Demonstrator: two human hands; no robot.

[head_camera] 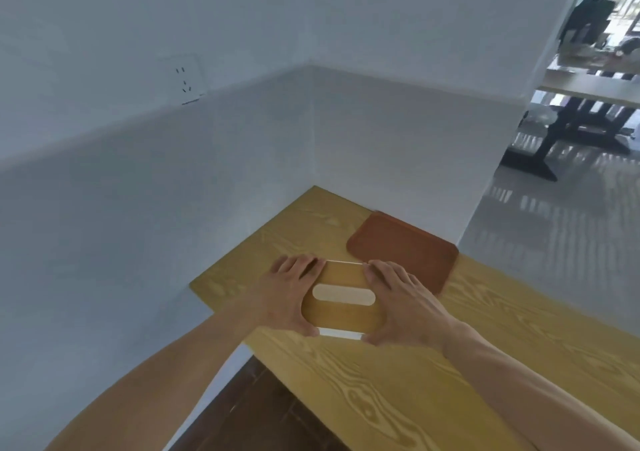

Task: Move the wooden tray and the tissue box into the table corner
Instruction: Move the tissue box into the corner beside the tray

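The tissue box (341,317) has a wooden lid with a pale oval slot and a clear body; it sits near the left edge of the yellow wood-grain table (433,381). My left hand (289,294) grips its left end and my right hand (401,300) grips its right end, fingers wrapped over the far corners. Behind it and to the right lies the reddish-brown wooden tray (403,249), flat on the table with its far edge against the wall.
White walls meet at a corner (311,180) right behind the table's far end. A wall socket (185,81) sits high on the left wall. Dark floor shows below the table's left edge. An open room with a dark-legged table (581,104) lies far right.
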